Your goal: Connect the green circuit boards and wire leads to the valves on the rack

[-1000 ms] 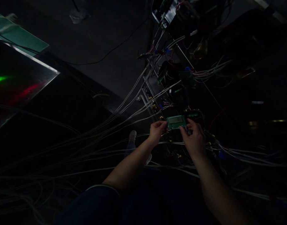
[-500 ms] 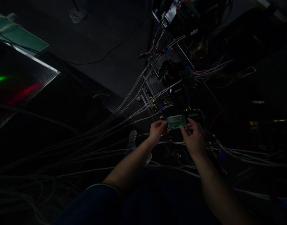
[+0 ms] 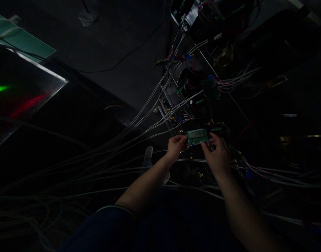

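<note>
A small green circuit board (image 3: 193,140) with a grey display (image 3: 197,134) on its face is held between my two hands. My left hand (image 3: 175,145) pinches its left edge, thumb and fingers closed. At the right edge my right hand (image 3: 217,152) grips it, thumb along the lower corner and fingers at the side. Dark marks show on the display, too small to read. Just behind the board lie brass fittings (image 3: 180,132) and a dark housing (image 3: 223,126) with another green board inside. The scene is very dim.
Long white cables (image 3: 129,130) run from the lower left across to the metal rails (image 3: 168,94). More wires (image 3: 239,81) and an opened housing (image 3: 185,21) are at the upper right. A shiny panel (image 3: 31,91) reflecting green and red light stands at left. A shoe (image 3: 149,152) shows below.
</note>
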The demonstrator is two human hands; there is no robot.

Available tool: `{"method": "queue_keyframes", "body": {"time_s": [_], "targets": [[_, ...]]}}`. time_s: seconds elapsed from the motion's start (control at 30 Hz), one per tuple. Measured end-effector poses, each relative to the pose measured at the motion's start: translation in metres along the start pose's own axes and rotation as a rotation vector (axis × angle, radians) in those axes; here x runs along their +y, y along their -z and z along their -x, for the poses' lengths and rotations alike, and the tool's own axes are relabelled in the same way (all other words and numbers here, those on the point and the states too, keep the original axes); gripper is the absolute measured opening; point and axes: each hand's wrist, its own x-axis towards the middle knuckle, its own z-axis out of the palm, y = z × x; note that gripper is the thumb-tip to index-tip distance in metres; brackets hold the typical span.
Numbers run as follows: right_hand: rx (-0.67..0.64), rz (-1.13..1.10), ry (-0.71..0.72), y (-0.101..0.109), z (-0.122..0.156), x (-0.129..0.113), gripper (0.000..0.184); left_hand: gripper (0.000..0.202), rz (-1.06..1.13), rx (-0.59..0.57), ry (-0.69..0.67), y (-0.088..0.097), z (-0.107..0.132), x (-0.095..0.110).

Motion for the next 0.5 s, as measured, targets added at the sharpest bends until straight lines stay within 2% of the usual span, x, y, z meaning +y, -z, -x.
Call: {"method": "queue_keyframes", "body": {"time_s": [0.27, 0.4, 0.5], "targets": [[-0.015, 0.019, 0.007, 0.001, -0.001, -0.003, 0.044, 0.034, -0.004, 0.025, 0.035, 0.004, 0.000, -0.005], [-0.064, 0.036, 0.053, -0.006, -0.002, -0.004, 0.041, 0.031, -0.090, 0.100, 0.072, 0.013, -0.004, -0.004], [-0.121, 0.084, 0.103, -0.017, -0.004, -0.005, 0.041, 0.024, -0.125, 0.182, 0.017, 0.023, -0.019, 0.007]]}}
